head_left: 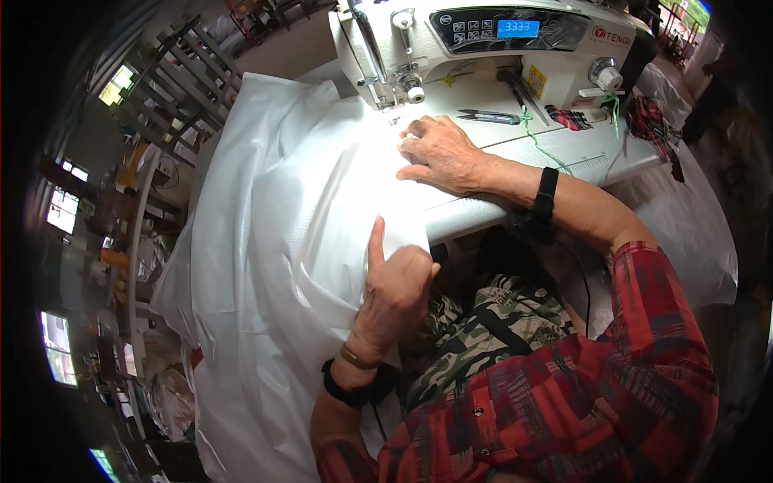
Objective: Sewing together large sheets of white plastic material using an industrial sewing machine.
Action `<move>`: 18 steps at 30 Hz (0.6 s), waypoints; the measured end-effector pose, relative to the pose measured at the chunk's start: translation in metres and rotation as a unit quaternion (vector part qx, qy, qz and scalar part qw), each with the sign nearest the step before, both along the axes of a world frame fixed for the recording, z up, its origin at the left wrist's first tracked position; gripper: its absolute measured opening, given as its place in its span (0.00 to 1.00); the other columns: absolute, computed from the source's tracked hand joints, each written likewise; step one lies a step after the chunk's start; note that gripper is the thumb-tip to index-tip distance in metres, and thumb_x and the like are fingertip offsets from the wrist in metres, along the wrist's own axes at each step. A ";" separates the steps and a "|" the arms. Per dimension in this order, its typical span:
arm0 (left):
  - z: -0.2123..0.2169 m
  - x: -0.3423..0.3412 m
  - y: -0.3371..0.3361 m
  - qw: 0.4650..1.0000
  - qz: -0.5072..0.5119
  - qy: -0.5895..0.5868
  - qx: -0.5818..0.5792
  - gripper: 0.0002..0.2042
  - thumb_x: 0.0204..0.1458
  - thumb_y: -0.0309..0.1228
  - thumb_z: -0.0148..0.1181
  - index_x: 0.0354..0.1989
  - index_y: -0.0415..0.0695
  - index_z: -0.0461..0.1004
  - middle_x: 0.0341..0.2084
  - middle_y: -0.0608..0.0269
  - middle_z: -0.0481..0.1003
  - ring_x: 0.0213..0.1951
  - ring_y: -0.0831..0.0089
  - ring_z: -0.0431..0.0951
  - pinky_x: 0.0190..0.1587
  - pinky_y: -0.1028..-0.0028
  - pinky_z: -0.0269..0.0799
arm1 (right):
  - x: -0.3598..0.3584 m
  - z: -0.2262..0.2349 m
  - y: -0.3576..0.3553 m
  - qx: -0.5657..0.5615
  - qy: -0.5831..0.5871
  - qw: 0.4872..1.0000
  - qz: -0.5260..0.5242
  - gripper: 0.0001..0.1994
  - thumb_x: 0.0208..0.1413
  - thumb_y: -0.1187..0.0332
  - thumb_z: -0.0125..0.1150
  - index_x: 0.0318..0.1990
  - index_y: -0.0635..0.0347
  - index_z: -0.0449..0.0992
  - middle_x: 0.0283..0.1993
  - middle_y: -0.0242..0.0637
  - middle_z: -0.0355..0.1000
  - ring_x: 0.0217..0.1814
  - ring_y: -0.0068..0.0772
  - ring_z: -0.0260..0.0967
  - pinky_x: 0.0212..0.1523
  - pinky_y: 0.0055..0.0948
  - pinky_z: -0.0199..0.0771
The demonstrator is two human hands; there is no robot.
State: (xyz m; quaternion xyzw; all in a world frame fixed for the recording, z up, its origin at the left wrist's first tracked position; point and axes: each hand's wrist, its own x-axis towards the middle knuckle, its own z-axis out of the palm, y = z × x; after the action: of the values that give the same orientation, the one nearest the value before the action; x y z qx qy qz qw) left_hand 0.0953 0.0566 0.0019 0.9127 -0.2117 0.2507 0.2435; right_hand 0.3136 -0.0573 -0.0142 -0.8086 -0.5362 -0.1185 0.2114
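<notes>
A large white sheet (278, 209) with a slight sheen drapes in folds across the left side of the machine table and hangs toward me. Its upper part runs under the presser foot (394, 121) of a white sewing machine (499, 60). Just right of the foot, my right hand (444, 157) rests at the sheet's edge, fingers lightly bent, thumb apart. Glare washes out the sheet there. Lower down, my left hand (396, 294) has its index finger stretched along the sheet. The other fingers curl closed around the sheet's right edge, and their tips are hidden.
On the machine bed lie a dark pen-like tool (488, 117), tweezers (523, 95), green thread (547, 153) and plaid cloth scraps (568, 118). The machine's lit blue display (518, 29) faces me. Grey slatted racks (181, 88) stand at the far left. Translucent white sheeting (684, 225) hangs at the right.
</notes>
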 end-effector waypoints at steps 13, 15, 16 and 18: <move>0.004 0.082 0.016 0.996 0.025 0.011 0.083 0.04 0.55 0.22 0.54 0.30 0.40 0.65 0.23 0.58 0.65 0.30 0.57 0.72 0.65 0.42 0.51 | 0.003 0.000 -0.001 0.024 0.062 0.998 -0.013 0.18 0.59 0.58 0.57 0.44 0.65 0.79 0.50 0.48 0.71 0.56 0.44 0.63 0.58 0.41 0.60; 0.002 0.086 0.014 0.992 0.054 0.020 0.115 0.03 0.57 0.22 0.52 0.31 0.40 0.66 0.24 0.58 0.66 0.31 0.57 0.72 0.65 0.43 0.51 | 0.004 -0.001 -0.001 0.036 0.060 0.997 -0.010 0.17 0.59 0.58 0.56 0.44 0.65 0.79 0.50 0.48 0.71 0.56 0.43 0.63 0.58 0.41 0.60; 0.000 0.087 0.012 0.991 0.053 0.027 0.119 0.03 0.57 0.22 0.52 0.31 0.40 0.66 0.24 0.58 0.66 0.31 0.57 0.72 0.65 0.43 0.51 | 0.004 -0.001 -0.002 0.043 0.064 0.997 -0.009 0.17 0.59 0.59 0.56 0.44 0.65 0.79 0.49 0.47 0.71 0.56 0.43 0.63 0.58 0.41 0.60; -0.004 0.091 0.009 0.984 0.094 0.028 0.149 0.02 0.53 0.21 0.51 0.30 0.41 0.66 0.26 0.59 0.68 0.33 0.59 0.74 0.65 0.40 0.49 | 0.004 -0.002 -0.003 0.043 0.070 0.996 -0.017 0.16 0.59 0.60 0.55 0.44 0.65 0.79 0.49 0.47 0.71 0.56 0.42 0.64 0.58 0.40 0.60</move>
State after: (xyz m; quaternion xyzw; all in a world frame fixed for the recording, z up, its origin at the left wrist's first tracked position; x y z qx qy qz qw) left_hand 0.1858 0.0658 -0.0018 0.9612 -0.1536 0.2126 0.0861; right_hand 0.3178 -0.0598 -0.0165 -0.8139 -0.5008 -0.0883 0.2810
